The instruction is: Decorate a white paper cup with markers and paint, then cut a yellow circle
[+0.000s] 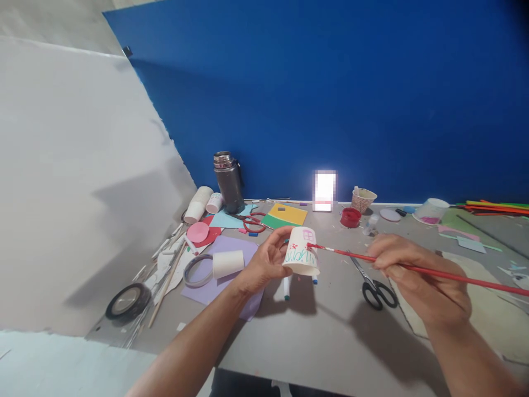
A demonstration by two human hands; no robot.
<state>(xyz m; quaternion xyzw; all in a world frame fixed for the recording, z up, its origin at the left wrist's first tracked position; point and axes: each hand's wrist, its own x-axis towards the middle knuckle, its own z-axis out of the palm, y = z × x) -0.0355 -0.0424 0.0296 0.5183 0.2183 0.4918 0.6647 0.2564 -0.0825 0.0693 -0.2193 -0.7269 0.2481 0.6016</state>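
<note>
My left hand [270, 259] is closed round the side of a white paper cup [298, 266], held upside down and a little tilted above the table. The cup bears a pink window drawing, green grass-like strokes and small red dots. In my right hand [421, 275] is a long red paintbrush [359, 256], pinched between thumb and fingers. Its red-wet tip meets the cup's painted side, just below the window. Under the cup lie markers, one with a green end [286, 295]. Black-handled scissors [374, 289] rest beneath the brush, left of my right hand.
Left of the cup are another paper cup [228, 264], a tape roll [194, 270] on purple paper [243, 303], and black tape [127, 302]. Behind stand a dark flask [229, 187], a red paint pot [351, 217], a patterned cup [363, 200] and a blurred bright screen [324, 190]. A cloth [467, 309] lies right.
</note>
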